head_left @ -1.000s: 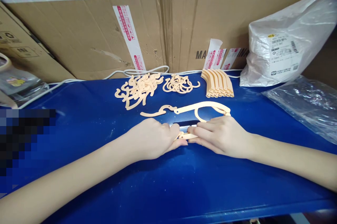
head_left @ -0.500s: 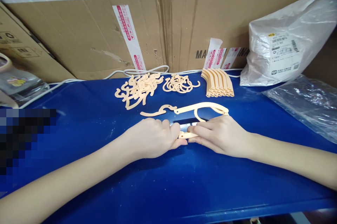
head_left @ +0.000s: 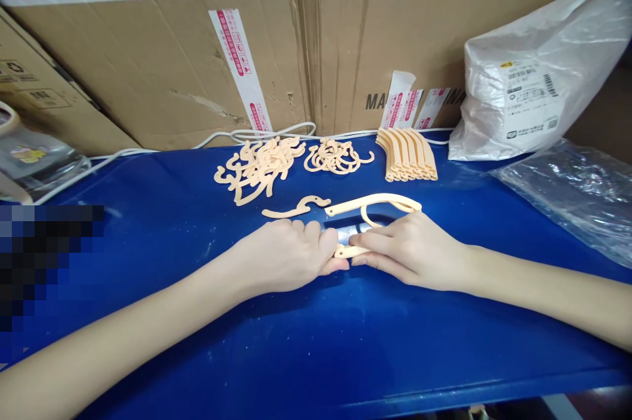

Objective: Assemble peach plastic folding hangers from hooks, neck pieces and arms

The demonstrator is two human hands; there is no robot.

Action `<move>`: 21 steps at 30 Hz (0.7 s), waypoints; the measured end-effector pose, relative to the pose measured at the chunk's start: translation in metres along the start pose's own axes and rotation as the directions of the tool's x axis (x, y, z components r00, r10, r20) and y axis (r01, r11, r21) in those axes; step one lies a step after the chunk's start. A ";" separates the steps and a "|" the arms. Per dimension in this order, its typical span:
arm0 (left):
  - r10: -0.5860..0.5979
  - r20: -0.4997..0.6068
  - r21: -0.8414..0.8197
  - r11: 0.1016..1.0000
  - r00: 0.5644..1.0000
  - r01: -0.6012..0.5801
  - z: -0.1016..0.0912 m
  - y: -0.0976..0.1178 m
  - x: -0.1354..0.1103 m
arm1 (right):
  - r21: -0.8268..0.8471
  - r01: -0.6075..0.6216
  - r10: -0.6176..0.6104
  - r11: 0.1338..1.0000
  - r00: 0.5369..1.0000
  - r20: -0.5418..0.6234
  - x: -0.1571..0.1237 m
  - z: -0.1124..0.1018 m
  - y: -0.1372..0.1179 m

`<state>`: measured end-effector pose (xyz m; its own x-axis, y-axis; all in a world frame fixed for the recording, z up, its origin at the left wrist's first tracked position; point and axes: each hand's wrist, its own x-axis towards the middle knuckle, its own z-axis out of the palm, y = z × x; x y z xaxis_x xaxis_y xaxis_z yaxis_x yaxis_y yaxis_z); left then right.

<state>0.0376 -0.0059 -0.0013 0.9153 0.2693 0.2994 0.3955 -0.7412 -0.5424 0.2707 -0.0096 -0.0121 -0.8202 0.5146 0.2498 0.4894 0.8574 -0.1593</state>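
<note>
My left hand [head_left: 296,255] is closed, its thumb and forefinger at the end of a cream plastic hanger arm [head_left: 351,251] that has a small hole. What else lies inside that fist is hidden. My right hand [head_left: 415,252] pinches the same arm from the other side, so the two hands almost meet. Beyond them a longer curved hanger arm [head_left: 365,203] extends left from the right hand's knuckles; how it joins the held piece is covered. A curved hook [head_left: 366,216] shows under it. Left of that, a loose wavy cream piece [head_left: 296,208] lies on the table.
Behind lie a pile of wavy cream pieces [head_left: 264,166], a pile of hooks [head_left: 338,157] and a stack of curved arms [head_left: 407,155]. Cardboard boxes [head_left: 340,45] wall off the back of the blue table [head_left: 306,354]. A white plastic bag [head_left: 523,84] stands right; clear plastic [head_left: 573,196] lies beside it.
The longer hanger arm's right end has tipped slightly down and left along with my right hand. Both hands keep the same hold; the view has shifted a little.
</note>
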 end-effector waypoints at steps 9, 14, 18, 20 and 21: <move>0.025 0.002 0.044 0.999 1.000 -0.025 -0.002 -0.002 0.000 | 0.094 -0.040 0.035 0.995 0.998 0.049 0.003 -0.004 0.001; -0.020 0.031 -0.049 0.999 0.999 0.021 -0.004 -0.001 0.001 | 0.083 -0.017 0.015 0.996 0.999 0.034 0.003 -0.004 0.000; -0.040 0.034 -0.135 0.990 0.999 0.044 -0.003 -0.001 0.001 | 0.026 -0.014 0.013 1.000 1.000 0.014 0.003 -0.005 0.000; -0.042 0.048 -0.156 0.987 0.998 0.049 -0.003 -0.002 0.001 | 0.005 -0.028 0.028 1.000 0.999 0.029 0.003 -0.005 0.000; -0.038 0.057 -0.159 0.986 0.998 0.047 -0.003 -0.002 0.001 | -0.004 -0.032 0.033 0.999 0.999 0.036 0.003 -0.005 0.000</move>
<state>0.0377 -0.0062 0.0020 0.9023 0.3319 0.2751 0.4210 -0.8162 -0.3958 0.2697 -0.0082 -0.0070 -0.8140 0.5416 0.2100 0.5170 0.8403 -0.1631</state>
